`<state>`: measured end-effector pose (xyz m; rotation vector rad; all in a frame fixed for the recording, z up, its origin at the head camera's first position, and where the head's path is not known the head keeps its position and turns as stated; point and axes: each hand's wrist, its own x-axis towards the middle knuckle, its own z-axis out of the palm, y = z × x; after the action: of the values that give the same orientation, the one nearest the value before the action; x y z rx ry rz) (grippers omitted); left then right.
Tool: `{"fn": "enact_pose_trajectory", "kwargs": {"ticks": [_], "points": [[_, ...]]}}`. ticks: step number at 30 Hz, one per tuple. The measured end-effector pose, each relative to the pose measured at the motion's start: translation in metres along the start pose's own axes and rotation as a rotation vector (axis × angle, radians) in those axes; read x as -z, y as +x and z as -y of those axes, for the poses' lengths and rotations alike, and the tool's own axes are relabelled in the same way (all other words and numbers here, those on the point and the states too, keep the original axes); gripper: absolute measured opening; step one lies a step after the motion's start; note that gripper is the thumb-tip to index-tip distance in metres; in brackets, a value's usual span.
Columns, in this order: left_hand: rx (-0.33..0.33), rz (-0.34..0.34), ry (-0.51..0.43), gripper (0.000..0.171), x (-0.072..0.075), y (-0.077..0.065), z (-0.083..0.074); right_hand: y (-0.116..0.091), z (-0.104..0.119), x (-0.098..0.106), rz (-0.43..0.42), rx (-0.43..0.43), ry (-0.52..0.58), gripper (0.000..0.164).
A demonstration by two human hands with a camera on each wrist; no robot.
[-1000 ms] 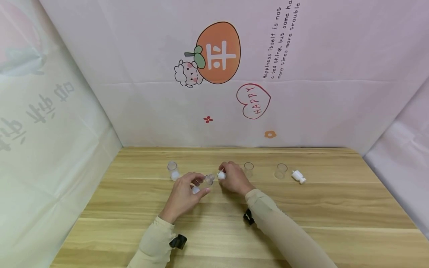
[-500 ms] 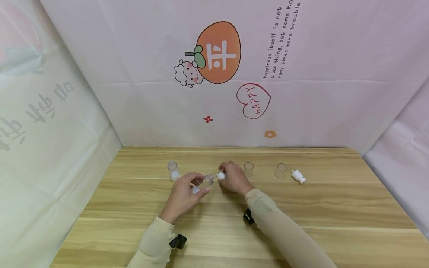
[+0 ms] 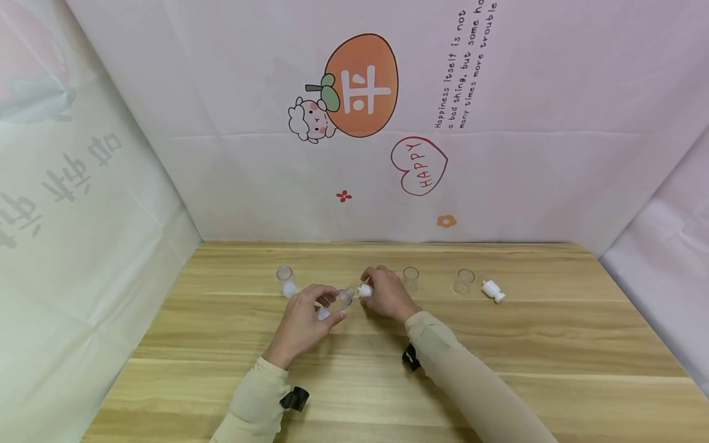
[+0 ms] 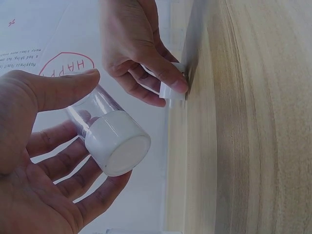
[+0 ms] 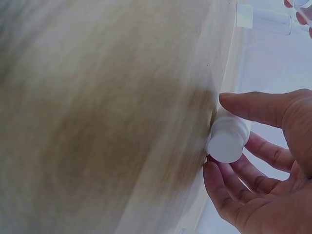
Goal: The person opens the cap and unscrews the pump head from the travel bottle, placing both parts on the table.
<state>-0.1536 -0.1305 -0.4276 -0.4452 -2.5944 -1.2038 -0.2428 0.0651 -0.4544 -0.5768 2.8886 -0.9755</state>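
Note:
A small clear bottle with a thick white base (image 4: 117, 141) is gripped in my left hand (image 3: 303, 320), thumb on one side and curled fingers on the other. Its clear neck (image 3: 346, 296) points toward my right hand (image 3: 388, 296). Between the thumb and fingers of that hand is a white pump top (image 5: 227, 141), pinched close over the tabletop. In the head view the pump top's narrow end faces the bottle's neck, with a small gap between them. My fingers hide part of the bottle's middle.
Another clear bottle with a white base (image 3: 286, 283) stands on the wooden table (image 3: 354, 381) at left. Two clear cups (image 3: 464, 283) stand right of my right hand, with a second white pump top (image 3: 493, 291) lying beyond them. A printed cloth wall (image 3: 266, 197) closes off the back.

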Motion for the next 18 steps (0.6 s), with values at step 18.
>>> {"fn": "enact_pose_trajectory", "kwargs": {"ticks": [18], "points": [[0.009,-0.004,-0.021,0.032,-0.0007,-0.001,0.0001,0.0005,0.0009,-0.0009,0.004,-0.006,-0.003,0.035]]}}
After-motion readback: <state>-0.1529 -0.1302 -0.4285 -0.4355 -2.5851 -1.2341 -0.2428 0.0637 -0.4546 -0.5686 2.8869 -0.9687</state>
